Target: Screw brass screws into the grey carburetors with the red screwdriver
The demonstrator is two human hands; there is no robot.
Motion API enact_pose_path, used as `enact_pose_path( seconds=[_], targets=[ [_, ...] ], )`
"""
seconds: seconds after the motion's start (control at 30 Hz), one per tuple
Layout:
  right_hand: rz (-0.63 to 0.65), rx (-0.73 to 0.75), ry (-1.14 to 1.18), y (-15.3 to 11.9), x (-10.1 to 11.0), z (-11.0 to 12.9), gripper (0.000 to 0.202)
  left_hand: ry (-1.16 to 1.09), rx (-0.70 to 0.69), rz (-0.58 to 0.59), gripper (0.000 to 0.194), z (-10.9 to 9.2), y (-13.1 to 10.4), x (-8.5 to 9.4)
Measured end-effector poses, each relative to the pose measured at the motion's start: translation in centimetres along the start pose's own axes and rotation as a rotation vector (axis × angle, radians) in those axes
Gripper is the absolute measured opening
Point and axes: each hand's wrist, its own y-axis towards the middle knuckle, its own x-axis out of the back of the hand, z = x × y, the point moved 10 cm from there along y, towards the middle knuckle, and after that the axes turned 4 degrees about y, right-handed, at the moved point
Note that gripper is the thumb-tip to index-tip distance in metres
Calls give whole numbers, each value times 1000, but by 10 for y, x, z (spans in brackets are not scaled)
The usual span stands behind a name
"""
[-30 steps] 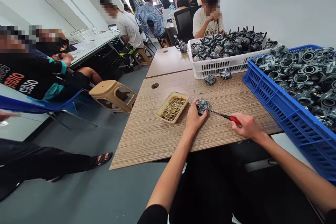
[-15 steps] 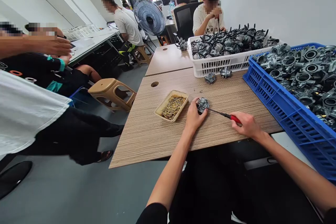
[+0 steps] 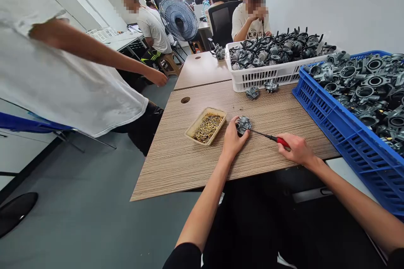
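Note:
Low over the wooden table, my left hand grips a grey metal carburetor-like part between thumb and fingers. My right hand is closed around the red handle of a screwdriver, whose thin dark shaft points left and reaches the metal part. Exactly where the tip sits is too small to tell. Left of my left hand stands a shallow tray holding many small brass-coloured pieces.
A white basket of metal parts stands at the back, two loose parts before it. On the right is a blue crate full of similar parts. One person sits behind the basket; another stands left of the table.
The standing person at the left has moved closer to the table, with an arm now lowered near its left edge. My hands, the metal part and the screwdriver have hardly moved.

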Motion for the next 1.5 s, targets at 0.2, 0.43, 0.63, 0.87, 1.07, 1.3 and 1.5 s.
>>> enact_pose_path(
  seconds=[0.2, 0.43, 0.63, 0.87, 1.07, 1.3, 1.5],
  targets=[
    [-4, -7, 6, 0, 1, 0, 23, 11, -5, -6, 63, -1, 0, 1],
    [2, -4, -2, 1, 1, 1, 21, 3, 1, -6, 62, -1, 0, 1],
    [-16, 20, -6, 1, 2, 3, 20, 1, 5, -10, 62, 0, -1, 2],
    [-5, 5, 10, 1, 2, 2, 22, 1, 8, -5, 63, 0, 0, 1],
    [-7, 7, -10, 1, 1, 2, 21, -7, 8, 4, 63, 0, 0, 1],
    [9, -16, 26, 0, 1, -2, 31, -5, 3, -14, 56, 1, 0, 1],
    [13, -48, 84, -2, -1, -9, 29, 26, -11, -23, 51, 5, 1, -2]
  ],
)
